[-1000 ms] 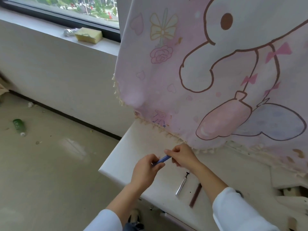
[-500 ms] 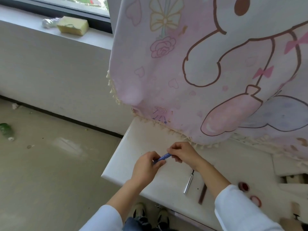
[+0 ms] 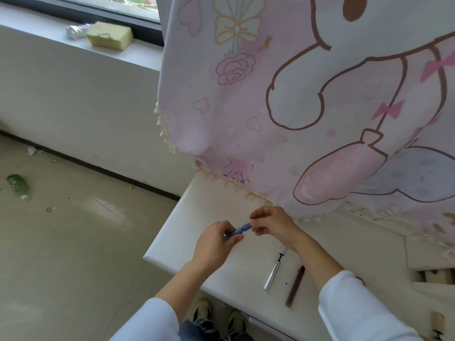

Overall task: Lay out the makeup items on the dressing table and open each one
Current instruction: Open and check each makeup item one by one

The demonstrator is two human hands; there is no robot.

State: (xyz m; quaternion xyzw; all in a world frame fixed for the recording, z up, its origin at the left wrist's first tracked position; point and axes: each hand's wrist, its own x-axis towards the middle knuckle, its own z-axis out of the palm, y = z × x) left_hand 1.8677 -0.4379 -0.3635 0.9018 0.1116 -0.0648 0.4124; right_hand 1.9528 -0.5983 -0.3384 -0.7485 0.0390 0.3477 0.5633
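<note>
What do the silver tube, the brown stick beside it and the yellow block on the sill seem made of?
Silver tube: probably metal or metallised plastic, glossy, with a bright streak. Brown stick: matte, plastic or wood; no shine. Yellow block: likely foam sponge, dull, rough-looking surface.

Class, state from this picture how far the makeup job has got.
Done: a silver pen and a brown pencil lie on the table. In hand: left hand and right hand grip a blue tube at either end. Left: opening it; whether the others are open is unclear.
</note>
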